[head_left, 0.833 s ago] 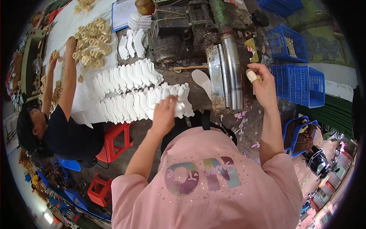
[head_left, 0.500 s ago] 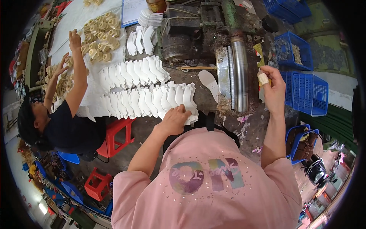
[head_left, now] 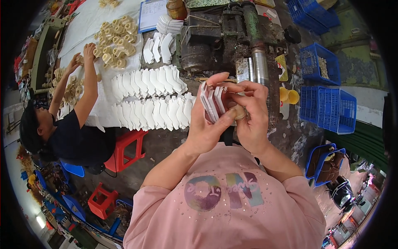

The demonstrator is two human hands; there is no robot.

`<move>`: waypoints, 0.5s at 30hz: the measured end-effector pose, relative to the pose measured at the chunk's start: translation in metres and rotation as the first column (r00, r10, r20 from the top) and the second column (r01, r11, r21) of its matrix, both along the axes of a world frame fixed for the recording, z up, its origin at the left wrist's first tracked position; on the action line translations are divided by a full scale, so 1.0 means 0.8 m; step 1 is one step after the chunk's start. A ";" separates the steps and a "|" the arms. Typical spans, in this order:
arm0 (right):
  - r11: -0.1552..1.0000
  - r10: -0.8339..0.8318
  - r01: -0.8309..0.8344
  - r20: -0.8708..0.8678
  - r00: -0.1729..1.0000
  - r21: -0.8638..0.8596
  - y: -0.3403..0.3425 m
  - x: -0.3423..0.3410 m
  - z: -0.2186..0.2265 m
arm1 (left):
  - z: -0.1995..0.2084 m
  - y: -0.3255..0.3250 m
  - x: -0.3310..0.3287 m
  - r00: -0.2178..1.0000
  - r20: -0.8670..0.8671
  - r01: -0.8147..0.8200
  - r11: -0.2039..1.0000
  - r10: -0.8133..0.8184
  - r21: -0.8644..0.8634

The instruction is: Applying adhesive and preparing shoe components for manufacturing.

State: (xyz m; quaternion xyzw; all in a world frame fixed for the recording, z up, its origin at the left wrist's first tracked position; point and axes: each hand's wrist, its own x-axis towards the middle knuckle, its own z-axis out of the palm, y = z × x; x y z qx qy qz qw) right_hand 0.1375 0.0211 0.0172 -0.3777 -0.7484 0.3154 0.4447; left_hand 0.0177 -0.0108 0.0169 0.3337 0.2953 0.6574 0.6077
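Several white curved pieces (head_left: 212, 103) stand on edge in a small stack between my hands, in front of my chest. My left hand (head_left: 205, 130) is closed around the stack from the left, thumb across its lower side. From the right, my right hand (head_left: 253, 118) bends its fingers against the stack's edge; a tan wrapping (head_left: 238, 112) covers its thumb. The fingers partly hide the pieces. On the table to the left, similar white pieces stand in a far row (head_left: 149, 81) and a near row (head_left: 151, 114). Beyond my hands is a machine with a steel roller (head_left: 260, 66).
At left a co-worker (head_left: 70, 128) handles tan moulded pieces (head_left: 116, 41) on a white sheet. Three more white pieces (head_left: 158, 47) lie by the machine's motor (head_left: 199, 54). Yellow cups (head_left: 289, 96) and blue crates (head_left: 327, 110) stand at right. A red stool (head_left: 126, 151) is at lower left.
My left hand has lifted pieces from the near row's right end and brought them to my chest. My right hand has moved left from beside the roller to meet them.
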 end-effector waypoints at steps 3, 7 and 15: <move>0.993 -0.031 0.026 0.046 0.998 0.118 0.004 0.005 0.000 | -0.001 -0.001 0.007 0.990 -0.130 -0.051 0.998 0.054 0.026; 0.993 -0.056 0.054 0.014 0.998 0.101 0.007 0.010 0.000 | 0.006 -0.004 0.015 0.980 -0.181 -0.094 0.994 0.084 -0.050; 0.964 -0.145 0.098 -0.179 0.973 -0.249 0.037 0.087 0.025 | -0.011 0.020 -0.026 0.895 -0.425 -0.296 0.891 0.133 -0.344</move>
